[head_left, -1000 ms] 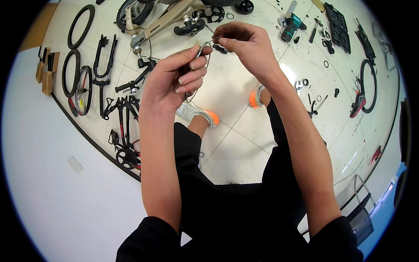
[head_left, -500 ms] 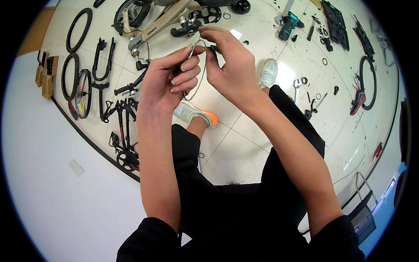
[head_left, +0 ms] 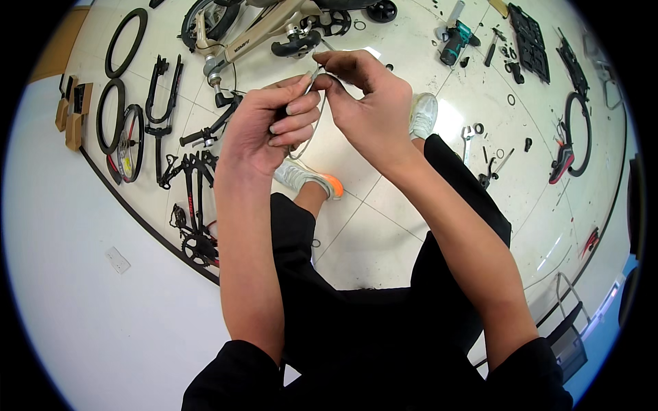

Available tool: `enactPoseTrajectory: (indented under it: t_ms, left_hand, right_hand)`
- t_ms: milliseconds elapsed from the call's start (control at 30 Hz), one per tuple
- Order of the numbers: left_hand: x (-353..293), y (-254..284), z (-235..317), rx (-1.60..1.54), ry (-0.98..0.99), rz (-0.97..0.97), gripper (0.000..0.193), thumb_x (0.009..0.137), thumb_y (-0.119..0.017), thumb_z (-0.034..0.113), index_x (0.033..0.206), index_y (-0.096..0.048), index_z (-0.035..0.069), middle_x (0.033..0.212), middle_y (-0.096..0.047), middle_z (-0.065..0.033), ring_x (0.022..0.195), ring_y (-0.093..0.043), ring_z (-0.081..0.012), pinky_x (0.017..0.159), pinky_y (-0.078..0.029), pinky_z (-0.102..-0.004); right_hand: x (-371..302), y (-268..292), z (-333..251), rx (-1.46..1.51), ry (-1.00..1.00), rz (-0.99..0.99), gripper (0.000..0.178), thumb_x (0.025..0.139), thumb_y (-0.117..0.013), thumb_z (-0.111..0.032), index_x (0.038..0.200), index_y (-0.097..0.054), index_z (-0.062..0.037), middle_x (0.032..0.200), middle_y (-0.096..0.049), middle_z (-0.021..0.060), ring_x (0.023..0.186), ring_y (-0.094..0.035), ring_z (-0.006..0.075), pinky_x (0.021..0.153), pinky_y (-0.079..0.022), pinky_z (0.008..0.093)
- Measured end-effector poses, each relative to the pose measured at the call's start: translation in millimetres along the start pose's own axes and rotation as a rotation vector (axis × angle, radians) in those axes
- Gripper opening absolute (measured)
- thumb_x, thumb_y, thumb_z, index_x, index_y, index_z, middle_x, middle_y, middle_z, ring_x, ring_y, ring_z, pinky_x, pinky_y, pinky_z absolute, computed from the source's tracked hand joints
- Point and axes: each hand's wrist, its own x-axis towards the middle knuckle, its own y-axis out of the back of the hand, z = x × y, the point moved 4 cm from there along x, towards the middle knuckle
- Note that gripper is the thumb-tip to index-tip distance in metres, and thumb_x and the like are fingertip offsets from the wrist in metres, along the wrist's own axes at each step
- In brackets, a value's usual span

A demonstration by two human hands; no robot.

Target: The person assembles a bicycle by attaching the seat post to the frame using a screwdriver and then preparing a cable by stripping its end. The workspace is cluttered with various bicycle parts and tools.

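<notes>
Grey cable (head_left: 312, 140), thin and looped, hangs at the upper middle of the head view. A person's left hand (head_left: 271, 123), fingers curled, pinches it; the right hand (head_left: 373, 106) is partly closed beside it, and I cannot tell whether it grips. A beige bike frame (head_left: 257, 39) lies at top, a teal drill (head_left: 454, 48) upper right.

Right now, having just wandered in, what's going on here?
A person pinches a thin grey cable in the left hand, its bend hanging below the fingers. The right hand meets it near the top; whether those fingertips grip it is hard to tell. On the tiled floor beyond is a tan bike frame, with a black fork to the left and a teal power drill to the right.
</notes>
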Motion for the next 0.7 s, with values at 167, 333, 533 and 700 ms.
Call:
enactPoseTrajectory:
  t_ms: [167,333,533,700]
  left_hand:
    - [-3.4,1.3,0.0,0.101,0.042,0.020,0.020,0.096,-0.045,0.008,0.104,-0.050,-0.009,0.063,-0.037,0.0022,0.042,-0.026,-0.0020,0.034,-0.022,-0.0158]
    - [-4.6,1.3,-0.8,0.087,0.028,0.023,0.021,0.098,-0.046,0.012,0.097,-0.054,-0.007,0.061,-0.038,0.0028,0.041,-0.024,-0.0017,0.035,-0.020,-0.0167]
    - [-11.2,3.3,9.0,0.394,0.063,0.229,0.021,0.098,-0.049,0.018,0.090,-0.051,-0.001,0.057,-0.032,0.0062,0.041,-0.023,-0.0004,0.034,-0.019,-0.0164]
    - [-8.9,2.4,4.4,0.881,0.142,0.447,0.023,0.096,-0.050,0.020,0.085,-0.053,0.000,0.057,-0.035,0.0067,0.044,-0.027,-0.0027,0.038,-0.021,-0.0200]
  right_hand:
    - [-2.7,-2.3,8.0,0.324,-0.406,-0.006,0.013,0.080,-0.062,0.006,0.092,-0.060,0.0052,0.094,-0.069,0.0128,0.081,-0.068,0.0160,0.076,-0.054,0.0272]
    - [3.1,0.6,15.5,0.249,-0.416,-0.105,0.010,0.078,-0.062,0.003,0.087,-0.060,0.0057,0.084,-0.068,0.0127,0.076,-0.068,0.0171,0.072,-0.054,0.0281]
    - [18.2,8.9,25.4,0.224,-0.497,-0.463,0.014,0.076,-0.066,0.004,0.086,-0.057,0.0055,0.078,-0.067,0.0131,0.069,-0.066,0.0164,0.063,-0.053,0.0273]
    - [14.9,15.4,27.9,0.288,-0.639,-0.555,0.018,0.072,-0.069,0.005,0.083,-0.054,0.0053,0.075,-0.066,0.0154,0.064,-0.065,0.0173,0.057,-0.051,0.0274]
